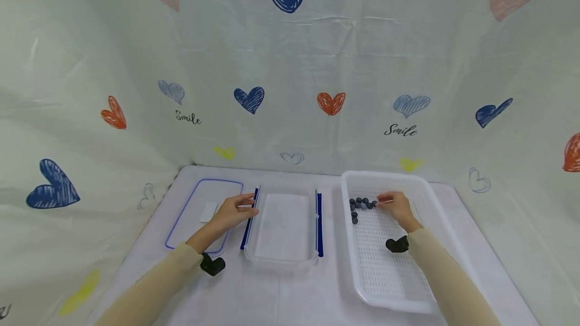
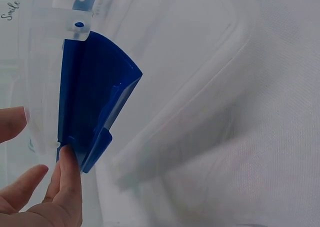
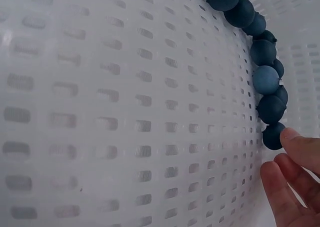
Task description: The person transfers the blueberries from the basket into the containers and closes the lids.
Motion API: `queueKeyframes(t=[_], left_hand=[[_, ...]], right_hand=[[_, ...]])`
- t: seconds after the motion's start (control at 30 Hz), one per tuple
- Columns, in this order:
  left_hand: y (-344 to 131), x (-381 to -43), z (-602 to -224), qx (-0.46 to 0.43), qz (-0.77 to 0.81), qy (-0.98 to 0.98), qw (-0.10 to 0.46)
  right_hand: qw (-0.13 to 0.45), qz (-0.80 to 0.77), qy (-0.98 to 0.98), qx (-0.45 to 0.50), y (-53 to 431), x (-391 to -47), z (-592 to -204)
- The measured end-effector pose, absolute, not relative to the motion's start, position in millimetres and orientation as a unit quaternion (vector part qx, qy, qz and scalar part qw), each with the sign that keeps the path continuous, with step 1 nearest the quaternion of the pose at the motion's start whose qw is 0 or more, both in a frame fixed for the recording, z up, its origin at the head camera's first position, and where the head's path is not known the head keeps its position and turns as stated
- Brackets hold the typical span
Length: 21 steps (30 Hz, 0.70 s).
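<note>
Several dark blueberries (image 1: 359,201) lie in a line along the far left part of a white perforated basket (image 1: 378,255). My right hand (image 1: 397,208) reaches into the basket; its thumb touches the end blueberry (image 3: 273,137), while the other fingertips sit just below, apart from it. A clear rectangular container (image 1: 285,225) with blue side latches stands mid-table. My left hand (image 1: 233,212) is at its left wall, fingers extended. In the left wrist view a fingertip touches the lower end of the hanging blue latch (image 2: 90,97).
Left of the container lies a clear lid (image 1: 190,220) with a blue seal and a white label (image 1: 208,211), partly behind my left hand. A white curtain (image 1: 290,64) printed with hearts hangs behind and at both sides of the table (image 1: 272,301).
</note>
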<state>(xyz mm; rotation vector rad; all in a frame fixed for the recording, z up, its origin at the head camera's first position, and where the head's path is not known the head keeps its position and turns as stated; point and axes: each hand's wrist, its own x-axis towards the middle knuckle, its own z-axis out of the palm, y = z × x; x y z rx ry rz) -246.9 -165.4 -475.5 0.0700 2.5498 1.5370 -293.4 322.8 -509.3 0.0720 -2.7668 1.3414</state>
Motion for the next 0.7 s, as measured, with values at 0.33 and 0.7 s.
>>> queueKeyframes(t=[0.33,0.7], left_hand=[[-167.6,-247.3,-473.0,0.02,0.516,0.852,0.089],[-167.5,-246.9,-477.3,0.013,0.523,0.846,0.104]], right_hand=[[0.036,0.443,-0.896,0.023,319.2,-293.2,-508.1],[0.022,0.43,-0.902,0.015,316.7,-290.4,-510.0]])
